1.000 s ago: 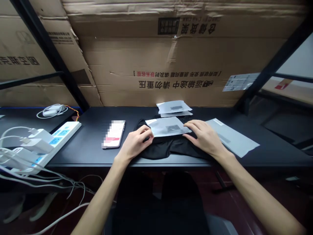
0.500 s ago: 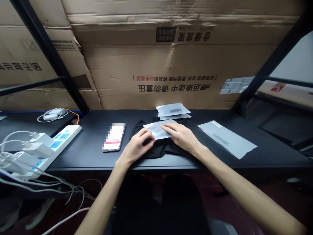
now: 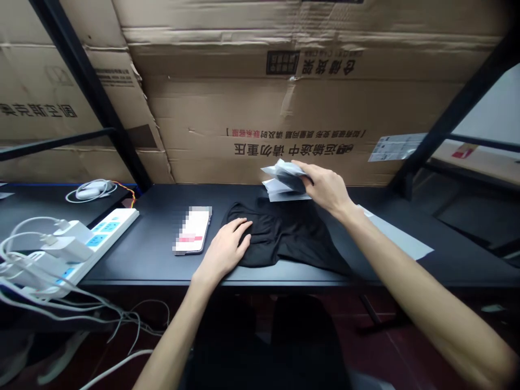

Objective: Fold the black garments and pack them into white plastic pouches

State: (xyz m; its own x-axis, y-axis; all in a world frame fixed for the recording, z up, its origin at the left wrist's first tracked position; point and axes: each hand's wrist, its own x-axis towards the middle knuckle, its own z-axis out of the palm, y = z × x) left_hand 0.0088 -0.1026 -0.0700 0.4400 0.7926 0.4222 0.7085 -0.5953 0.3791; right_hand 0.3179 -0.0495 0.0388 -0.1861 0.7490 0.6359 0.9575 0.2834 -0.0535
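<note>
On the dark desk, a piece of black cloth [image 3: 292,238] lies spread in soft folds. My left hand [image 3: 228,245] rests flat on its left part with the fingers stretched out. Above the cloth's far edge, my right hand [image 3: 327,187] grips a frosted plastic bag [image 3: 287,172], which is tilted and lifted. Directly under it are more frosted bags [image 3: 282,190], partly hidden. Another long frosted bag [image 3: 400,235] lies on the right, partly covered by my right forearm.
A phone [image 3: 194,230] lies left of the cloth. Further left stands a white power strip [image 3: 109,230] with plugs and trailing cables. A coiled white cable [image 3: 91,190] sits behind it. The cardboard wall [image 3: 203,108] closes off the back, with black metal frame posts [image 3: 117,141] at the sides.
My right hand has carried the frosted bag from the cloth up and back over the other bags. The left hand has let go of it and now lies on the cloth.
</note>
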